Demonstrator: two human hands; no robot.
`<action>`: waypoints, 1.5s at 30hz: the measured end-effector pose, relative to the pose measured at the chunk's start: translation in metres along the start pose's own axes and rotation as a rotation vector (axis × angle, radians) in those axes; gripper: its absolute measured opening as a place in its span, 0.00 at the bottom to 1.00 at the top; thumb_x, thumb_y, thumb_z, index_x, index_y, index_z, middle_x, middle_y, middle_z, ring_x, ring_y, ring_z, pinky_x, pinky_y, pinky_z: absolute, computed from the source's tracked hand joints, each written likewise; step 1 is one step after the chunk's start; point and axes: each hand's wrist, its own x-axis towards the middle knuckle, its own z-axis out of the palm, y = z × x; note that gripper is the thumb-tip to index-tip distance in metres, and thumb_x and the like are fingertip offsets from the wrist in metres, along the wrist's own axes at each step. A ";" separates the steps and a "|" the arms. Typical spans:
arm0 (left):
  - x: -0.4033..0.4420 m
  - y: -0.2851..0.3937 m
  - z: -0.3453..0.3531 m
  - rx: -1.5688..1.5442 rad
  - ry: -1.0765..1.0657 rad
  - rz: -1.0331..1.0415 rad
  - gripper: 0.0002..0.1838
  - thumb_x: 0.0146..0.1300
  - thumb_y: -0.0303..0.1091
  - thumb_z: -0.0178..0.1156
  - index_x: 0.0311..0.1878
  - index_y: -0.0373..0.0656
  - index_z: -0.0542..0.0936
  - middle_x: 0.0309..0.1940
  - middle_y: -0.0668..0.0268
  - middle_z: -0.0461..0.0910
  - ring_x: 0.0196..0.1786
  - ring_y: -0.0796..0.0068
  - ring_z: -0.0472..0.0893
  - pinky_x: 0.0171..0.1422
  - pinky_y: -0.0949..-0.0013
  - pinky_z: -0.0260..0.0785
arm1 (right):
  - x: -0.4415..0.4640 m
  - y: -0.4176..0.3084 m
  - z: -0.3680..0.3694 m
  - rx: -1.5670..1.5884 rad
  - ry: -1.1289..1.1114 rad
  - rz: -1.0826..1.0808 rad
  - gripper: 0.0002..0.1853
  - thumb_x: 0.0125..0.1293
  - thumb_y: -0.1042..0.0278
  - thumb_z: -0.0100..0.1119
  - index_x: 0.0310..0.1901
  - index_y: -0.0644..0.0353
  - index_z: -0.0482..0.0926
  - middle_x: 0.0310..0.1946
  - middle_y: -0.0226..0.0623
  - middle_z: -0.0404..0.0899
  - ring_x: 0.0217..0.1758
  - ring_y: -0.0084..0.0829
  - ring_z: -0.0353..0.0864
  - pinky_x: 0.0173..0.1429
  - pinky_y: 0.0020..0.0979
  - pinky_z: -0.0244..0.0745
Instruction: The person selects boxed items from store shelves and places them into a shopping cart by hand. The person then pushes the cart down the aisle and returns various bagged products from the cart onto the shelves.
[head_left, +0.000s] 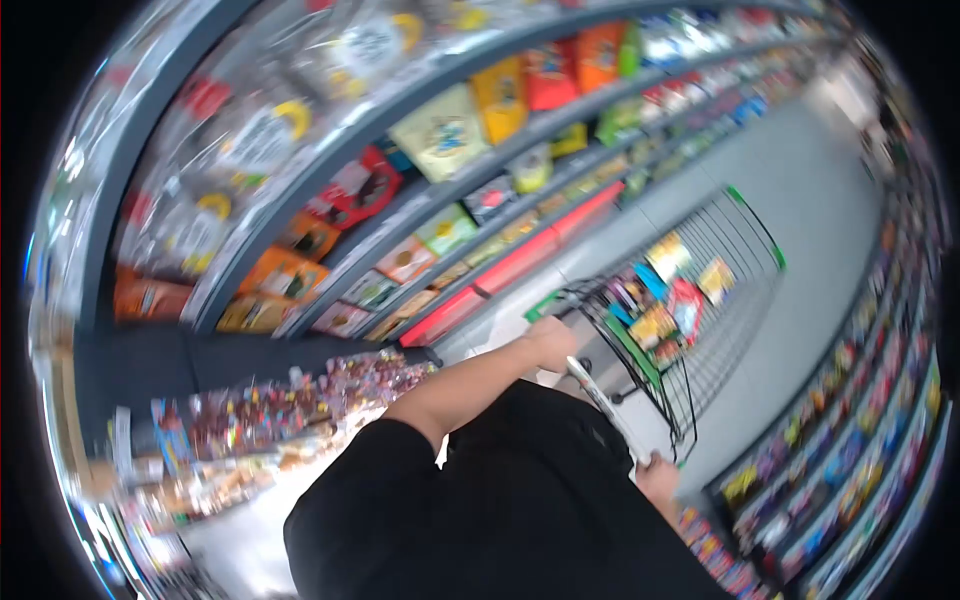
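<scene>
My left hand [550, 344] is wrapped round the near end of the shopping cart's handle [607, 408], its fingers closed. At the handle's other end, my right hand [656, 478] is closed on the same bar. The wire shopping cart [745, 300] with green corners stands in front of me. Inside it lie several packaged goods, among them a red packet [685, 308], a blue packet [651, 281] and yellowish packets [652, 326]. Blur hides the labels.
Tall shelves [400, 85] with bagged snacks run along the left. Wrapped small goods [300, 400] fill a display beside my left arm. Low shelves [850, 410] of colourful packets line the right. The grey aisle floor [800, 170] stretches ahead.
</scene>
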 end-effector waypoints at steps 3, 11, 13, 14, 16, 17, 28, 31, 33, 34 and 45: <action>-0.018 0.006 0.011 -0.015 -0.058 -0.014 0.16 0.56 0.46 0.67 0.38 0.46 0.93 0.38 0.54 0.92 0.44 0.51 0.92 0.49 0.51 0.84 | -0.018 -0.006 0.001 0.000 0.048 -0.023 0.11 0.60 0.54 0.68 0.31 0.52 0.83 0.24 0.43 0.86 0.29 0.49 0.88 0.41 0.48 0.82; -0.081 -0.001 0.054 0.018 -0.114 -0.003 0.18 0.58 0.46 0.63 0.42 0.45 0.93 0.42 0.54 0.92 0.47 0.53 0.92 0.54 0.52 0.84 | -0.075 -0.056 0.005 0.035 -0.011 0.005 0.11 0.61 0.55 0.63 0.31 0.52 0.83 0.23 0.39 0.87 0.27 0.44 0.87 0.43 0.45 0.81; -0.098 -0.004 0.063 -0.001 -0.119 -0.004 0.18 0.58 0.46 0.63 0.43 0.45 0.93 0.42 0.54 0.92 0.47 0.53 0.92 0.54 0.53 0.83 | -0.087 -0.066 0.011 0.039 -0.047 0.018 0.11 0.61 0.54 0.63 0.30 0.53 0.83 0.24 0.39 0.87 0.28 0.44 0.87 0.43 0.45 0.80; -0.103 -0.006 0.067 -0.001 -0.134 -0.013 0.18 0.57 0.45 0.63 0.43 0.45 0.93 0.43 0.54 0.92 0.48 0.53 0.92 0.54 0.53 0.83 | -0.088 -0.068 0.012 0.042 -0.070 0.010 0.12 0.61 0.54 0.64 0.30 0.53 0.83 0.24 0.39 0.87 0.28 0.44 0.88 0.43 0.45 0.80; -0.106 -0.008 0.074 -0.005 -0.145 -0.017 0.18 0.57 0.45 0.63 0.43 0.45 0.93 0.43 0.54 0.92 0.48 0.53 0.92 0.55 0.53 0.83 | -0.092 -0.072 0.005 0.046 -0.084 -0.028 0.12 0.60 0.53 0.66 0.31 0.53 0.83 0.24 0.38 0.87 0.29 0.44 0.88 0.41 0.44 0.80; -0.109 -0.008 0.079 -0.007 -0.158 -0.048 0.19 0.58 0.48 0.63 0.44 0.47 0.93 0.43 0.55 0.92 0.49 0.54 0.92 0.54 0.53 0.83 | -0.095 -0.075 -0.001 0.058 -0.104 -0.073 0.13 0.59 0.52 0.68 0.32 0.53 0.84 0.25 0.38 0.86 0.30 0.45 0.88 0.40 0.44 0.81; -0.101 0.008 0.063 0.048 -0.365 -0.125 0.23 0.62 0.65 0.65 0.42 0.57 0.93 0.41 0.60 0.92 0.47 0.57 0.92 0.55 0.53 0.83 | 0.264 -0.035 0.026 0.709 0.200 0.408 0.17 0.71 0.53 0.64 0.49 0.59 0.85 0.46 0.53 0.87 0.52 0.56 0.87 0.56 0.52 0.81; -0.105 -0.002 0.076 -0.035 -0.188 -0.062 0.23 0.53 0.67 0.72 0.38 0.59 0.92 0.34 0.63 0.90 0.41 0.58 0.91 0.50 0.53 0.82 | 0.374 0.021 0.135 0.649 0.024 0.578 0.26 0.66 0.53 0.70 0.58 0.64 0.81 0.56 0.57 0.86 0.62 0.56 0.86 0.66 0.49 0.81; -0.105 -0.012 0.092 -0.084 -0.039 0.016 0.22 0.49 0.68 0.75 0.33 0.61 0.90 0.28 0.69 0.87 0.34 0.61 0.88 0.43 0.52 0.79 | 0.426 0.044 0.168 0.633 -0.156 0.695 0.31 0.64 0.52 0.72 0.61 0.66 0.79 0.58 0.58 0.86 0.64 0.56 0.85 0.68 0.49 0.81; -0.106 -0.017 0.097 -0.117 0.065 0.070 0.22 0.47 0.69 0.75 0.30 0.62 0.89 0.24 0.72 0.84 0.29 0.64 0.86 0.38 0.53 0.77 | 0.439 0.050 0.181 0.645 -0.173 0.725 0.33 0.62 0.52 0.74 0.62 0.66 0.78 0.59 0.58 0.85 0.65 0.56 0.85 0.70 0.49 0.80; -0.087 -0.015 0.087 -0.026 0.154 0.078 0.14 0.47 0.58 0.76 0.24 0.64 0.84 0.18 0.76 0.77 0.25 0.69 0.82 0.34 0.59 0.68 | 0.455 0.045 0.239 0.428 -0.069 0.759 0.20 0.69 0.63 0.65 0.60 0.57 0.81 0.56 0.50 0.81 0.62 0.50 0.84 0.68 0.51 0.79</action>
